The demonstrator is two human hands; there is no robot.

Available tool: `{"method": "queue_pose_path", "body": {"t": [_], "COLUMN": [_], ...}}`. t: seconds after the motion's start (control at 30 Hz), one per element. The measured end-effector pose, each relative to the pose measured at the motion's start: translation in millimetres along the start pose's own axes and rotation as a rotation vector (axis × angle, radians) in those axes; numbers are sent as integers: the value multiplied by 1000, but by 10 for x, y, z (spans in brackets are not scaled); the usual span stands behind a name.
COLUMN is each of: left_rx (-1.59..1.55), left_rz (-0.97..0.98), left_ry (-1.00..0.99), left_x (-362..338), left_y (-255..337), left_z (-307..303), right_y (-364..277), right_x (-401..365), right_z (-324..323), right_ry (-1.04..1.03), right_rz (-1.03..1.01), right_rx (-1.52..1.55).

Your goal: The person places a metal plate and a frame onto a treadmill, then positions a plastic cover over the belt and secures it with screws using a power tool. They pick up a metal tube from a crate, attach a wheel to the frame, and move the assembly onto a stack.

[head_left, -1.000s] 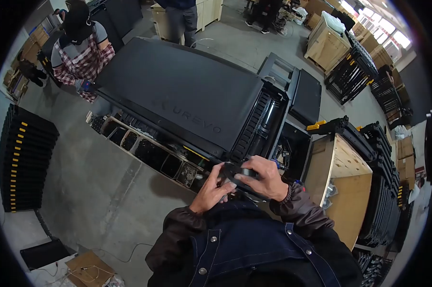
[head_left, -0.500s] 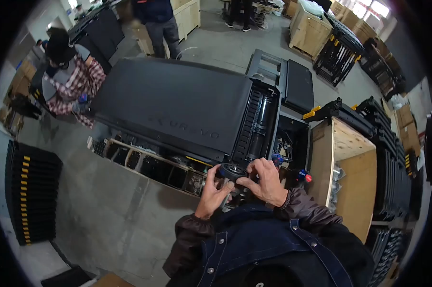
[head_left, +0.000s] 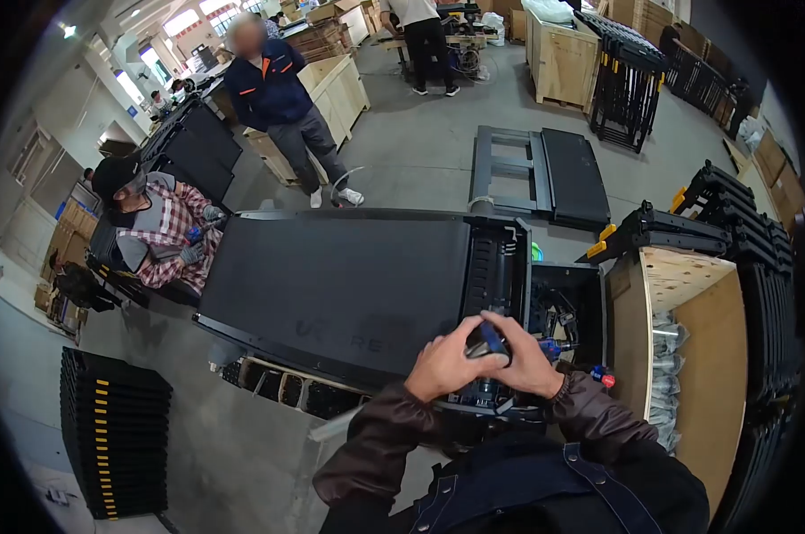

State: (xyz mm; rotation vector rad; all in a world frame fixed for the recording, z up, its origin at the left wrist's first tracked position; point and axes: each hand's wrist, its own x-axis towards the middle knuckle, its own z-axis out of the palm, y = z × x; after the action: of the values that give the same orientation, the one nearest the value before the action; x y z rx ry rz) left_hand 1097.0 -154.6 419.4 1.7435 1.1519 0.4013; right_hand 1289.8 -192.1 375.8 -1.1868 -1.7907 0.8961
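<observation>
Above the near right corner of a black treadmill deck (head_left: 340, 276), a small round black-and-blue piece (head_left: 490, 340) is held up between both hands. It looks like a wheel or a roll; the fingers hide much of it. My left hand (head_left: 443, 366) grips it from the left, thumb across the near side. Closed on its other side is my right hand (head_left: 529, 367), fingertips meeting the left ones over the top. Under and beyond the hands lies the deck's open end compartment (head_left: 494, 267), with roller and frame parts showing.
A black bin (head_left: 567, 298) with tools and a red-capped item (head_left: 608, 380) stands right of the deck. Farther right is a plywood crate (head_left: 710, 338) with bagged parts. A co-worker in a checked shirt (head_left: 166, 227) sits left; another person (head_left: 282, 107) stands behind. Black frames (head_left: 113, 436) are stacked left.
My view has tilted up and shifted. Both hands have come in over the deck's end compartment, and the round piece has turned on edge between them.
</observation>
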Motion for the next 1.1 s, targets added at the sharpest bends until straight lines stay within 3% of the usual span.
{"method": "queue_pose_path", "body": {"t": [0.07,0.1,0.17,0.23,0.33,0.47,0.63,0.7,0.77,0.9,1.0,1.1], "left_rx": [330,372,374,350,451,690,779,761,767,847,894,1027], "left_rz": [-58,118,571,655,378,315,40,46,-14,39,301,238], "left_ry": [9,187,573,695,580,627,252,259,23,51,378,452], "left_x": [474,688,1149,1429,1932,2676,2852,2926,2956,3126,2951,2854], "left_y": [490,459,381,275,-305,-1224,-1080,-1117,-995,-1120,-1168,-997], "left_z": [-152,-52,83,106,-63,-502,-935,-1043,-1202,-1133,-1006,-842], "right_y": [386,569,879,1140,1619,2180,2502,2483,2634,2651,2613,2326], "right_x": [272,471,887,1196,1582,1985,2247,2419,2548,2840,3118,3354], "right_z": [-87,-189,-524,-896,-1276,-1452,-1467,-1412,-1385,-1300,-1230,-1078], "right_ry": [231,365,462,498,562,551,540,514,465,394,277,155], "right_rz": [110,108,325,356,468,567,653,699,714,711,699,624], "right_rx": [105,134,372,361,313,320,333,348,355,350,278,331]}}
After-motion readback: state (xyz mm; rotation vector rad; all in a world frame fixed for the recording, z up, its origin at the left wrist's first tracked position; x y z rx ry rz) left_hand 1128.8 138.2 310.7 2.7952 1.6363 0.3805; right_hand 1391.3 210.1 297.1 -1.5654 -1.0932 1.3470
